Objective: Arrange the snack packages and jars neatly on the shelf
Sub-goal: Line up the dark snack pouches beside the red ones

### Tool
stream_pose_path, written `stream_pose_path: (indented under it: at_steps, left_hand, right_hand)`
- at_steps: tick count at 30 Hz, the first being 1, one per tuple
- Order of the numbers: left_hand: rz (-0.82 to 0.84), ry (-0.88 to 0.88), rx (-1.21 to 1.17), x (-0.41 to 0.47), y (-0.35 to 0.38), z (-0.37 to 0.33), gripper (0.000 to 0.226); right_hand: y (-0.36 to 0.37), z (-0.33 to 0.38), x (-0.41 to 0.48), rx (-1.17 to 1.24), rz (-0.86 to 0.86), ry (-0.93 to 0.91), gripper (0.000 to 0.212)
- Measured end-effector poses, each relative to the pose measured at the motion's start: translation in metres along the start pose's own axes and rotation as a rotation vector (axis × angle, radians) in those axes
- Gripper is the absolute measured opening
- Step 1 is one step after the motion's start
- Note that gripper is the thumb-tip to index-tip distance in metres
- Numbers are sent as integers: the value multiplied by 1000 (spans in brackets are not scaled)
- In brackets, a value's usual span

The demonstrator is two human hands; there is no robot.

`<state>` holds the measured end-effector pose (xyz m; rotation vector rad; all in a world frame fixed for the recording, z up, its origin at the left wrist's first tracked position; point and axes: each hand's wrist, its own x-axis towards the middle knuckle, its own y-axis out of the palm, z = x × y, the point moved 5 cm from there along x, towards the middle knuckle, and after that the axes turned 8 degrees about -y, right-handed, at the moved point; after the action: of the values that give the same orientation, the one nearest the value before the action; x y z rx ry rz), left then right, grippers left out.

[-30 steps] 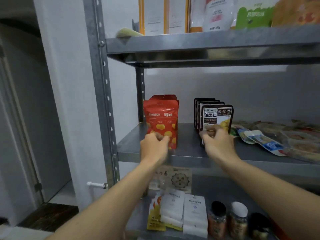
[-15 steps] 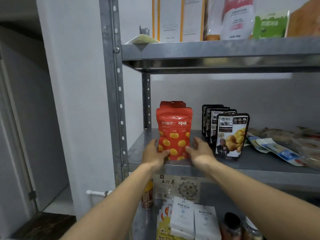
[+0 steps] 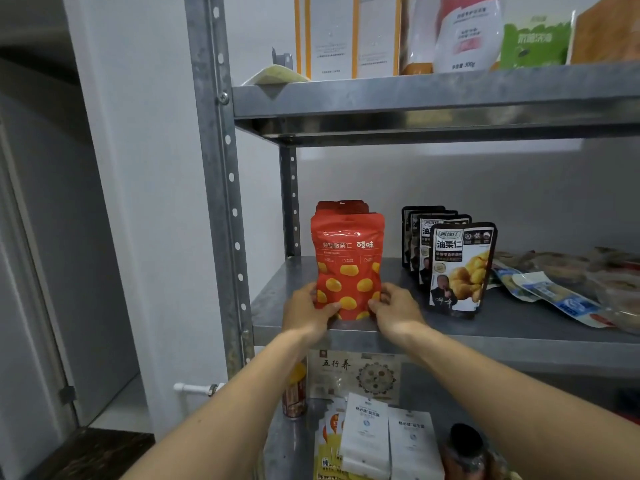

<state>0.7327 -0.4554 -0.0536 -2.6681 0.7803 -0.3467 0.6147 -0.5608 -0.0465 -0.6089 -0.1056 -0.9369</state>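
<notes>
The grey metal shelving unit (image 3: 214, 202) fills most of what I see, its perforated upright post running down just left of my arms. Its top shelf (image 3: 415, 95) carries tall white boxes with orange edges (image 3: 332, 36), a white and red bag (image 3: 464, 32) and a green package (image 3: 535, 41), all standing in a line. The middle shelf (image 3: 450, 336) is where I am working. At its right end a loose pile of flat packets (image 3: 554, 296) lies on its side, some overlapping. Left of that pile a row of black pouches (image 3: 460, 268) stands upright, one behind another, the front one showing yellow chestnuts. Near the shelf's left front corner stands the red pouch (image 3: 348, 258), upright at the front edge, with at least one more red pouch directly behind it. It stands apart from the black row. My left hand (image 3: 304, 313) grips its lower left edge, thumb on the front and fingers curled round the side. My right hand (image 3: 394, 310) grips its lower right edge the same way, so the pouch sits between my two hands. On the shelf below, a beige box (image 3: 356, 375) stands at the back, white packets (image 3: 367, 431) lie stacked in front of it, a can (image 3: 294, 393) stands to their left, and a dark-lidded jar (image 3: 464, 448) stands to their right.
</notes>
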Motion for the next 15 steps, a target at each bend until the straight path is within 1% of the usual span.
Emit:
stream_pose_path:
  at_steps: [2,4,7,9,12,15]
  left_hand:
    - [0,-11,14,0,-1,1,40]
    - [-42,-19,99,0,-4,0,35]
    - [-171,8,420,-10,-18,-6,25]
    - [-160,92,590,-22,-23,-11,30]
    - [-111,248,795,-43,-23,-17,38]
    - [-88,296,835,-62,-20,-24,37]
  right_hand:
    - [-3,2,-1,-28,13,-6,33]
    - [-7,5,-3,-128,32,-36,38]
    - [-21,13,-15,-480,126,-123,44]
    - [-29,20,-26,-706,196,-217,47]
    - [-38,28,-42,-889,258,-323,52]
    - [-43,36,-56,-987,281,-363,57]
